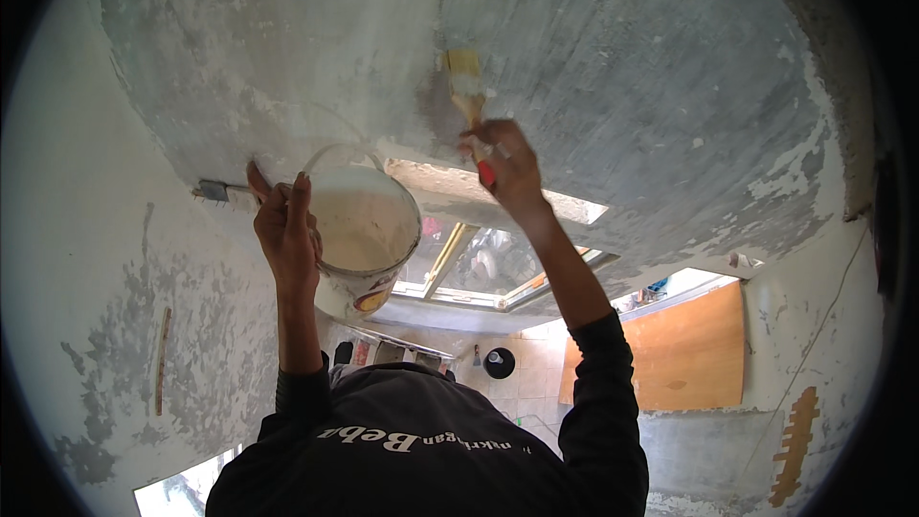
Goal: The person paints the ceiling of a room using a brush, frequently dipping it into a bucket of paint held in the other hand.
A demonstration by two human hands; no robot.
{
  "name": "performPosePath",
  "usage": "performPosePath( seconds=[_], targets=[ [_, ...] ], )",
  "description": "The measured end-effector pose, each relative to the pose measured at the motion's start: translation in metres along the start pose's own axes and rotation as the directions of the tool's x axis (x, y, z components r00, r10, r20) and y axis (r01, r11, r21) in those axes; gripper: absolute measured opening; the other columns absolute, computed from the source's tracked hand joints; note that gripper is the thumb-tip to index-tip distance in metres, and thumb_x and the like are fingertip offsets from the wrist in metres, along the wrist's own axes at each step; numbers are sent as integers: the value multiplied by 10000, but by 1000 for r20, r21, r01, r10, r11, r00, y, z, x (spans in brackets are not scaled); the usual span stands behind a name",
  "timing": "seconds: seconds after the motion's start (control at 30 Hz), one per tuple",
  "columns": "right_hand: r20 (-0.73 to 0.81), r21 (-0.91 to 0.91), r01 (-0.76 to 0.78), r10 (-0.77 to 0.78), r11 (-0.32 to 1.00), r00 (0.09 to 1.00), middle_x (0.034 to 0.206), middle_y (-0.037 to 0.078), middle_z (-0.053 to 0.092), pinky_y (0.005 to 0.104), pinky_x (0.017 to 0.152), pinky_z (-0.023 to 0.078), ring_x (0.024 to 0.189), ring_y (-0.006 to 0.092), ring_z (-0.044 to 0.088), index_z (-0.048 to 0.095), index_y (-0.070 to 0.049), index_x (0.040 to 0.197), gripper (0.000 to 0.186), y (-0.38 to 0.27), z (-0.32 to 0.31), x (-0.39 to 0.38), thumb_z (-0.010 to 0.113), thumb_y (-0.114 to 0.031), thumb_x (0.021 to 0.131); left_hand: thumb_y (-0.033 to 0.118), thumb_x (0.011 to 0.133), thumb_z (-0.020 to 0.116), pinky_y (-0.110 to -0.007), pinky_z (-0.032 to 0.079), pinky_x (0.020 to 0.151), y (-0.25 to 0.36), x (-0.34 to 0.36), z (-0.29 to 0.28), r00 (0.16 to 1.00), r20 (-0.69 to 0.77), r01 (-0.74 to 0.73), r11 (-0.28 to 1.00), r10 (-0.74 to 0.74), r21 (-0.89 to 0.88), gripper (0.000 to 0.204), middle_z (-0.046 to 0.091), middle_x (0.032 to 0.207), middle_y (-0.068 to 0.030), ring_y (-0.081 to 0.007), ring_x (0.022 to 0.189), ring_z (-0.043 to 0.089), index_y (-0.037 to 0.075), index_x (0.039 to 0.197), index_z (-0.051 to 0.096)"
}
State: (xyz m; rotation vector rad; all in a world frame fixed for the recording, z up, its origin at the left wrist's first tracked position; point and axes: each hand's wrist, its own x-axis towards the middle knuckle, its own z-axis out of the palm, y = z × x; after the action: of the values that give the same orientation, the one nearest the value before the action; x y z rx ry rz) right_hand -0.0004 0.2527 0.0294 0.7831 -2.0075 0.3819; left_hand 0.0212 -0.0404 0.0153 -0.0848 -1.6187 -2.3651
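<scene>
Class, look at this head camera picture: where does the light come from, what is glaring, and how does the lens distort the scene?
Head view: daylight enters through the window behind the bucket, its sill glaring white; the ceiling is evenly lit; the left hand and right hand with the brush look sharp; fisheye bends the wall edges, with a black rim around the picture.

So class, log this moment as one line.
left hand: holds white bucket | right hand: brush on grey ceiling

Daylight through window; fisheye-bent, dark rim.
</scene>
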Motion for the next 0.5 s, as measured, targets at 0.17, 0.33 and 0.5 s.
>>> performPosePath(
  seconds=[0.17, 0.33, 0.5],
  targets=[
    [104, 354, -399, 388, 846, 916, 1046, 149, 579, 343, 701, 580, 891, 274, 662, 605, 43, 1019, 185, 5, 54, -100, 614, 61, 834, 249, 966, 623, -196, 204, 284, -1, 3, -2, 999, -34, 16, 1000, -16, -9, 404, 325, 440, 72, 0, 304, 281, 128, 629, 435],
    [144, 200, -388, 364, 900, 920, 1066, 138, 596, 342, 691, 563, 904, 280, 653, 615, 25, 1014, 297, -15, 66, -143, 692, 92, 735, 259, 962, 628, -202, 205, 286, -1, 1, -4, 998, -37, 43, 999, -43, 8, 388, 336, 442, 77, 0, 306, 281, 125, 647, 445],
    [23, 109, -227, 225, 968, 974, 1033, 133, 611, 349, 711, 561, 860, 305, 655, 619, 14, 1006, 327, -28, 60, -146, 742, 70, 708, 274, 957, 635, -201, 206, 288, -8, -3, -2, 996, -25, 82, 996, -81, 32, 376, 338, 443, 83, 0, 308, 285, 128, 662, 453]
  ],
)
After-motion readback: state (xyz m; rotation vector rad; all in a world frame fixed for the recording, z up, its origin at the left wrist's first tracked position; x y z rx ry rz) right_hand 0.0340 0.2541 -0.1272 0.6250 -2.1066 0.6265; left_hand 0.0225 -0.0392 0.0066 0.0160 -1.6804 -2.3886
